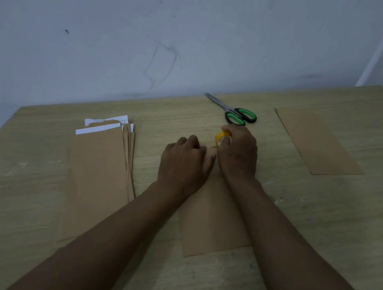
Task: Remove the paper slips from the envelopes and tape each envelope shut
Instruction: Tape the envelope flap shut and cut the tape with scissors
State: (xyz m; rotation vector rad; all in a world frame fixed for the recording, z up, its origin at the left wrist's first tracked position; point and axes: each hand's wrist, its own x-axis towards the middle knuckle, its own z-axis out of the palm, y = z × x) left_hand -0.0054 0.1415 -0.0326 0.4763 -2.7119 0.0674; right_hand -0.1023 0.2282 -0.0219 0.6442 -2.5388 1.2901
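Taping step, mid-envelope by the look of it. The working envelope (210,224) lies flat on the desk (322,226) in front of the person, far end under both hands. Right hand (238,151) is curled round the yellow tape roll (221,138), holding it at the envelope's top edge; thumb and fingers wrap the ring. Left hand (184,161) sits palm-down on the same end, fingers curled over at the knuckles, apparently pinning the flap; whether it pinches a tape end I can't tell, it's hidden under the fingers. Forearms come in from below and converge at the flap. Stack of unprocessed envelopes (99,175) is to the left, white paper slips (103,126) poking out the top, so those aren't done yet. One envelope (317,141) lies apart at far right, probably finished. Scissors (233,112) lie just beyond the right hand, untouched. Next move likely: draw tape across the flap, press down, then cut, which needs a free hand for the scissors.
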